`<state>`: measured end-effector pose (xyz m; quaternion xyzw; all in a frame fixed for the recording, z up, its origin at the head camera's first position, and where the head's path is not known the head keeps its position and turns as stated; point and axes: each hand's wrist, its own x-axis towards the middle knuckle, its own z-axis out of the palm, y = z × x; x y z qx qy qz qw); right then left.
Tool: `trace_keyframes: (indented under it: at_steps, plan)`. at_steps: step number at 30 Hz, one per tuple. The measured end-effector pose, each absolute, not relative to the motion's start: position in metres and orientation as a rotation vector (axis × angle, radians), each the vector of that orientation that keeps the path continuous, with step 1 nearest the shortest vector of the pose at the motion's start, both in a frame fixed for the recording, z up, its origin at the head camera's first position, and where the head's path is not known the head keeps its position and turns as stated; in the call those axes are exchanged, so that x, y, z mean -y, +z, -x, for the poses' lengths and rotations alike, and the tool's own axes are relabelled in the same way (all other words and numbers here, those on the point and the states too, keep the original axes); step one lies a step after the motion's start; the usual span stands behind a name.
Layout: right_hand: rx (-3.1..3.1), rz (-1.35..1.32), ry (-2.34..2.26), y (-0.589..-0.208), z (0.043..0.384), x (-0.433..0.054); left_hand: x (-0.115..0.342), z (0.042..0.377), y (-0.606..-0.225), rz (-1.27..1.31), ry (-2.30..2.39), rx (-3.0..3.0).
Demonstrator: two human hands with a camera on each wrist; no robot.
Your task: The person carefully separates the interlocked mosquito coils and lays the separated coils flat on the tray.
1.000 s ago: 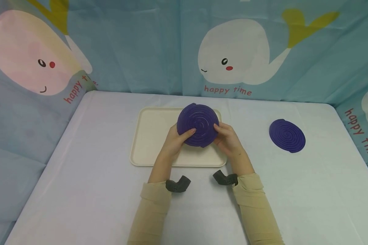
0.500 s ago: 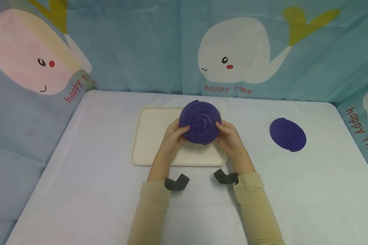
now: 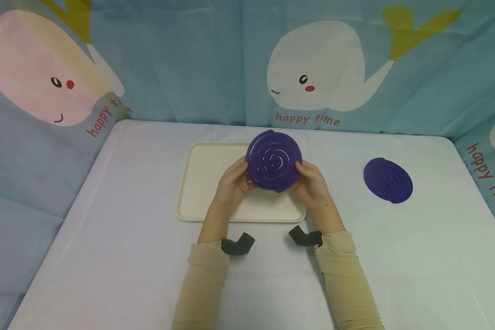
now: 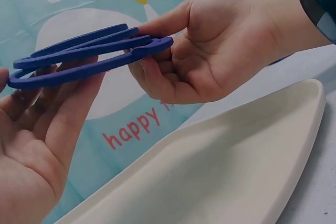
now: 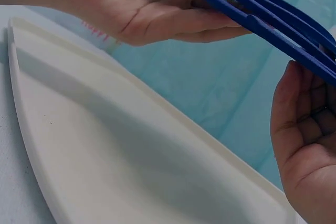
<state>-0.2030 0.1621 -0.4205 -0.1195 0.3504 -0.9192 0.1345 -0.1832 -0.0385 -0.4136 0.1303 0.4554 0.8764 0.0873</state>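
Held up above the cream tray (image 3: 206, 183) is a round purple spiral mat (image 3: 274, 160), which looks blue in the wrist views. Its coils stand slightly apart in layers when seen from the side in the left wrist view. My left hand (image 3: 231, 185) pinches its left edge, with fingers underneath. On the opposite edge, my right hand (image 3: 313, 185) grips the mat between thumb and fingers. Some fingers of both hands are hidden behind the mat in the head view. A second purple spiral mat (image 3: 387, 180) lies flat on the table to the right.
A white cloth covers the table (image 3: 107, 256). Behind it hangs a blue curtain (image 3: 189, 59) with whale prints, which also runs along both sides. Dark wrist cameras (image 3: 238, 244) are strapped to both wrists.
Both hands have raised the spiral mat slightly, away from me and to the right. My left thumb has slid from the mat's face to its left edge. The second mat stays put.
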Motion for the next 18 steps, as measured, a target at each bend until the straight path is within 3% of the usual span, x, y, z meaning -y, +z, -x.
trace_keyframes:
  at_steps: [18]
  plan:
    - [-1.055,0.379,-2.640,-0.4201,0.2042,-0.1629,0.0417,0.1861,-0.4126,-0.372,2.548,-1.622]
